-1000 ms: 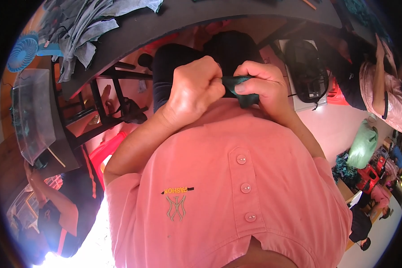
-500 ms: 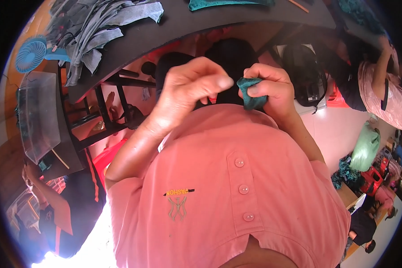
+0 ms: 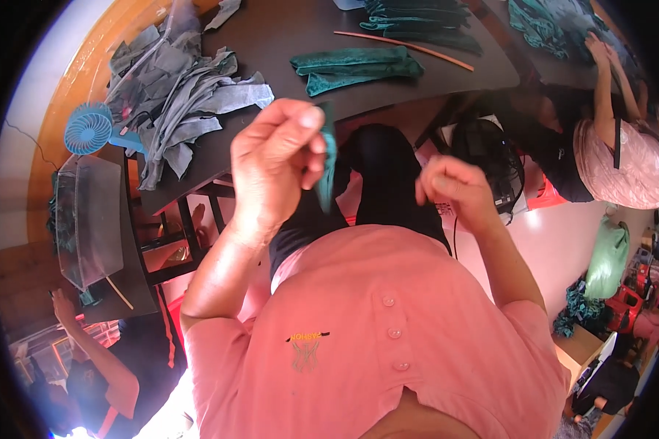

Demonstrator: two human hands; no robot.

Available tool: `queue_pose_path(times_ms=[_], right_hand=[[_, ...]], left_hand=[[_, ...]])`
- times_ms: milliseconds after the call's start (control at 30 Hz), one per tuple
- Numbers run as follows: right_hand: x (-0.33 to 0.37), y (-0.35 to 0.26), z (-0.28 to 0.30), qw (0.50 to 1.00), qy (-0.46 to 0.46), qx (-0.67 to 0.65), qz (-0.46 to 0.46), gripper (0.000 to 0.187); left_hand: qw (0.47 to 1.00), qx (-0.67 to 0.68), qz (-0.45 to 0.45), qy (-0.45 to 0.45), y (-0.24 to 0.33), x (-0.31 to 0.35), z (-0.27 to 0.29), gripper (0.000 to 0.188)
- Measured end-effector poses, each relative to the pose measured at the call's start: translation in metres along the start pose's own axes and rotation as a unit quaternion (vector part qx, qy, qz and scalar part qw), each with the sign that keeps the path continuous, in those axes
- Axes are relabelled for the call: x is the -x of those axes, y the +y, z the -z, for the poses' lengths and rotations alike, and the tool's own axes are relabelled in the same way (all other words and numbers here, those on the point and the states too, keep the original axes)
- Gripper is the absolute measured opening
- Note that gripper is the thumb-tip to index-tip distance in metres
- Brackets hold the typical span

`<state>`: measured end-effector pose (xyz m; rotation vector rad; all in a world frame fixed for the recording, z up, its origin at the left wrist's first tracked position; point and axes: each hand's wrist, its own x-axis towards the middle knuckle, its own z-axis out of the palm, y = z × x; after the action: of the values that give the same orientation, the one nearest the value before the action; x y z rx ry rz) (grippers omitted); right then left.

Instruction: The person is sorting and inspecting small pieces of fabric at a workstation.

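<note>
My left hand (image 3: 277, 157) pinches a narrow piece of dark green velvety cloth (image 3: 328, 164) between thumb and fingers. The cloth hangs down in front of my dark trousers, slightly blurred. Over my lap on the right, my right hand (image 3: 458, 189) is apart from the cloth. Its fingers are curled in and a little smeared by motion, and nothing shows in them. On the dark table (image 3: 263, 55) beyond my hands lies a folded green velvety cloth (image 3: 355, 67), with a stack of similar green pieces (image 3: 425, 25) farther back.
A heap of grey cloth strips (image 3: 198, 110) covers the table's left part, near a small blue fan (image 3: 89, 129). A thin wooden stick (image 3: 406, 50) lies before the green stack. A clear box (image 3: 91, 219) stands at left, a black bag (image 3: 487, 157) at right. Other people work on both sides.
The green cloth has passed from my right hand to my left, which has moved left. My right hand has moved lower in view, without the cloth. More of the table shows.
</note>
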<state>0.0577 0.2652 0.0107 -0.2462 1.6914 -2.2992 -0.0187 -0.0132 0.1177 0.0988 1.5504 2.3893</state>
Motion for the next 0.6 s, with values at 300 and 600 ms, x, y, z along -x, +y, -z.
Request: queue_pose_path(times_ms=[300, 600], right_hand=[[-0.063, -0.035, -0.061, 0.997, 0.030, 0.057, 0.049, 0.018], [-0.072, -0.073, 0.003, 0.980, 0.159, 0.096, 0.076, 0.020]], left_hand=[[0.977, -0.173, -0.096, -0.084, 0.031, -0.022, -0.036, 0.006], [0.985, -0.088, -0.135, 0.056, 0.025, -0.071, 0.009, 0.009]])
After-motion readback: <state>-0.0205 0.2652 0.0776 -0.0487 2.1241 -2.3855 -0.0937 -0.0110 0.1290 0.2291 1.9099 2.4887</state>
